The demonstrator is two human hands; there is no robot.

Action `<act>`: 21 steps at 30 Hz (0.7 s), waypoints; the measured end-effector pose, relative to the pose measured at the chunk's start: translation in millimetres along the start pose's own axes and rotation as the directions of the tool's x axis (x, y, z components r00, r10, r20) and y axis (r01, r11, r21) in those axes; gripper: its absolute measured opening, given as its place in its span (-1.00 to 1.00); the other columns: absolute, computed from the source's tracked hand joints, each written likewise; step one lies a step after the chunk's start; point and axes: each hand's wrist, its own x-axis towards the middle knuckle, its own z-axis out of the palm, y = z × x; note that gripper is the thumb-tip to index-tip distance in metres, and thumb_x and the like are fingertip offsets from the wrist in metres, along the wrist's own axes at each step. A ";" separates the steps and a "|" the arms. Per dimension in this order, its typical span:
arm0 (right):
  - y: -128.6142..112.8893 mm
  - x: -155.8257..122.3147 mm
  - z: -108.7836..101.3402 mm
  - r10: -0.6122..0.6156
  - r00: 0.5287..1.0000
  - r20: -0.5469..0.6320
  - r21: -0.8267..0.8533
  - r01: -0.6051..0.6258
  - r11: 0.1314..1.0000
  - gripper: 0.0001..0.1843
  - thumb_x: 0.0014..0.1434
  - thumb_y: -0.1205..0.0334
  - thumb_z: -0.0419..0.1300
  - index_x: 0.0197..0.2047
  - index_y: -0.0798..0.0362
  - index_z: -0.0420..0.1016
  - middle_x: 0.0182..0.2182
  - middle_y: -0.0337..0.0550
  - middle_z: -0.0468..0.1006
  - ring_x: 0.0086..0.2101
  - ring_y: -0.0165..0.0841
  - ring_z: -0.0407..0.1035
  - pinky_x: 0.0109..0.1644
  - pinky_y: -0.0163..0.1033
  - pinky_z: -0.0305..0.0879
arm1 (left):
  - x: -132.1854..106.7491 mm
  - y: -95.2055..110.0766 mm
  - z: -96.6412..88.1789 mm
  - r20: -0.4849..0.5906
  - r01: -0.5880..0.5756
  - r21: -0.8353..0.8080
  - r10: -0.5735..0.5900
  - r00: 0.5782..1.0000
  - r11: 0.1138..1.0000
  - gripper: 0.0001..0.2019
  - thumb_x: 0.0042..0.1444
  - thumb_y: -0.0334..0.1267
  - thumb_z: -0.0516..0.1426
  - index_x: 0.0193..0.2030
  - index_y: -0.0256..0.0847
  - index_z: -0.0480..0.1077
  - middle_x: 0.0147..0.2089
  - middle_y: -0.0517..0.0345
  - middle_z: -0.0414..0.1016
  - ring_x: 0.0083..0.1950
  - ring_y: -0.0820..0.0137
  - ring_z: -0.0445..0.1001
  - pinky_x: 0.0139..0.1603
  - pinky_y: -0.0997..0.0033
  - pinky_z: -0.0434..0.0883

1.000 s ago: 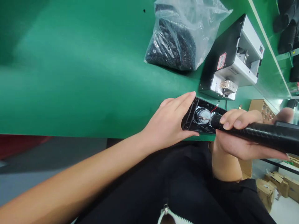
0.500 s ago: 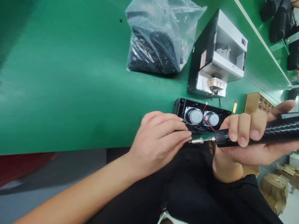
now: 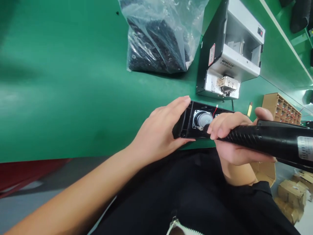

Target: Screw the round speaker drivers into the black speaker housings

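Since the earlier frame, the left hand (image 3: 161, 137) is returned to the speaker case (image 3: 186, 125), clasped around its end at the surface's (image 3: 61, 98) near edge, and the screwdriver (image 3: 269, 142), gripped in the closed right hand (image 3: 232, 147), is brought into it. The case is judged light, rigid and best held by its walls, its cone (image 3: 201, 118) fragile. One case, one visible cone and one screwdriver are counted.

Green workbench (image 3: 61, 98), grey floor (image 3: 29, 195) below, cardboard boxes (image 3: 290, 195), wooden pigeonhole rack (image 3: 281, 107) at right
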 end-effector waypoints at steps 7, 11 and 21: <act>-0.6 2.8 -0.6 0.001 0.999 0.037 -0.044 0.000 0.999 -0.21 0.58 -0.54 0.00 0.52 -0.22 0.55 -0.47 -0.41 0.57 -0.67 -0.36 0.41 -0.59 -0.21 0.52 | -1.1 4.4 -2.1 0.024 0.018 -0.025 -0.017 1.000 1.000 0.13 0.57 0.20 0.36 0.94 0.00 -0.26 0.87 -0.33 0.25 0.82 -0.27 0.34 0.65 -0.24 0.54; 2.0 3.0 -0.9 -0.015 0.998 0.055 0.027 0.014 1.000 -0.16 0.58 -0.53 0.00 0.52 -0.11 0.56 -0.43 -0.34 0.60 -0.64 -0.35 0.44 -0.57 -0.19 0.52 | 1.5 5.6 -0.4 0.010 0.008 -0.030 -0.008 1.000 1.000 0.07 0.60 0.22 0.31 0.94 -0.04 -0.21 0.86 -0.36 0.26 0.82 -0.25 0.36 0.60 -0.22 0.58; -6.0 -2.3 13.3 -0.104 0.986 0.128 -0.014 0.107 0.994 -0.35 0.65 -0.28 0.09 0.51 -0.10 0.61 -0.42 -0.30 0.64 -0.58 -0.33 0.45 -0.55 -0.15 0.60 | 2.1 8.4 3.8 -0.020 0.004 -0.048 -0.005 1.000 0.999 0.09 0.56 0.15 0.37 0.93 -0.11 -0.15 0.84 -0.43 0.27 0.80 -0.26 0.39 0.62 -0.21 0.55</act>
